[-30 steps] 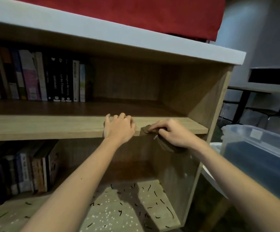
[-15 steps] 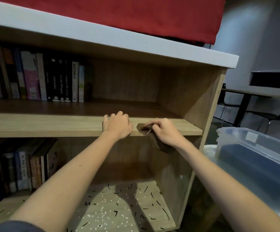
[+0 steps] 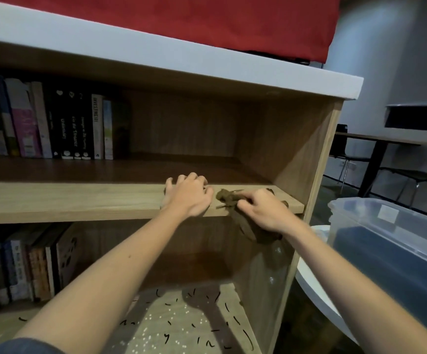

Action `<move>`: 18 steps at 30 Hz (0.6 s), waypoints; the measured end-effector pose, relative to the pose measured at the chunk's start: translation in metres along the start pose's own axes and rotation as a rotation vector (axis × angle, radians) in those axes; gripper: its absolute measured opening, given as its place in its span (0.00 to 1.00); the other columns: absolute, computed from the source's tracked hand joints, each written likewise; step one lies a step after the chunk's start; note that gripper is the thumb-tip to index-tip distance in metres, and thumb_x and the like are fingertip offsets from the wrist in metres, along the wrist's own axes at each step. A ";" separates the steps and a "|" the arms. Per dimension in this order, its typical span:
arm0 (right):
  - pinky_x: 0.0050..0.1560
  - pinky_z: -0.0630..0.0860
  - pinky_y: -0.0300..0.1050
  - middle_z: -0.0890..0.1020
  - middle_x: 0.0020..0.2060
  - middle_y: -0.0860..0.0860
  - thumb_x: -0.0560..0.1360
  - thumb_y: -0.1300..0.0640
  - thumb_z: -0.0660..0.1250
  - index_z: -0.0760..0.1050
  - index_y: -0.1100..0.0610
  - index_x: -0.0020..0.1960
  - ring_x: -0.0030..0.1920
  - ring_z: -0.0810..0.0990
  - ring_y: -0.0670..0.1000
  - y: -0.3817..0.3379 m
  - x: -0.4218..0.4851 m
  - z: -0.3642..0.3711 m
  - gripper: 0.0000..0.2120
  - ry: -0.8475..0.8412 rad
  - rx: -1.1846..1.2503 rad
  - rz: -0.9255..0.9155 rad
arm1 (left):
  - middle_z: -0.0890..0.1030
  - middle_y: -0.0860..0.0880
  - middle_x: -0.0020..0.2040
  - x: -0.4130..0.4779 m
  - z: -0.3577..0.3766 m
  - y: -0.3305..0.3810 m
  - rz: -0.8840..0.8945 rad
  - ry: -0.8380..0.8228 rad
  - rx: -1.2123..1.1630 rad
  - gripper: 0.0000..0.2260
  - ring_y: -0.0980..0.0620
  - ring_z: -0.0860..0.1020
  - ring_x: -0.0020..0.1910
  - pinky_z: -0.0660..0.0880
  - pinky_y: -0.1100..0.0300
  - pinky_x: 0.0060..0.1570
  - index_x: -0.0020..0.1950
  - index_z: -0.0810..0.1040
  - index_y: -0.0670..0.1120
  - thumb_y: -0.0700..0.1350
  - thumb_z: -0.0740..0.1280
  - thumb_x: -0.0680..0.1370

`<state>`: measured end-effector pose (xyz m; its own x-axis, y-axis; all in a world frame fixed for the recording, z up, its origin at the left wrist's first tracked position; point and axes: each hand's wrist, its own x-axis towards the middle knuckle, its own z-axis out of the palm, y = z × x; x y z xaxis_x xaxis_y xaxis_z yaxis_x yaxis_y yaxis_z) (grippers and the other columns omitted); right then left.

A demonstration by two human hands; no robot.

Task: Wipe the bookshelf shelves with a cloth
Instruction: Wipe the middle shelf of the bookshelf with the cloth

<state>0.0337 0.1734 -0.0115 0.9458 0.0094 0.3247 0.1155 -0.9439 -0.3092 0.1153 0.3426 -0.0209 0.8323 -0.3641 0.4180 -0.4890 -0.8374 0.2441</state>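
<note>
Where right hand pinches, cloth half hidden

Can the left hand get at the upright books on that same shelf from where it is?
Likely yes: the left hand holds the shelf edge, and only bare board shows between it and the books.

Dim, warm indoor light from above and behind. Soft-edged shadows cross the lower shelf; recesses are dark. Wide-angle bending at the edges, slight overall softness.
</note>
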 end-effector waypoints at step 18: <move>0.64 0.66 0.51 0.72 0.67 0.53 0.81 0.50 0.52 0.64 0.49 0.71 0.65 0.70 0.57 0.039 0.055 -0.017 0.19 -0.295 -0.130 -0.005 | 0.74 0.46 0.66 0.020 -0.014 -0.010 -0.143 -0.188 -0.188 0.17 0.44 0.68 0.66 0.65 0.48 0.67 0.64 0.75 0.49 0.53 0.57 0.80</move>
<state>0.0850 0.1313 0.0094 0.9947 0.0916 0.0474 0.0989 -0.9777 -0.1852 0.1334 0.3489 -0.0027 0.9215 -0.3313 0.2025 -0.3881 -0.8021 0.4539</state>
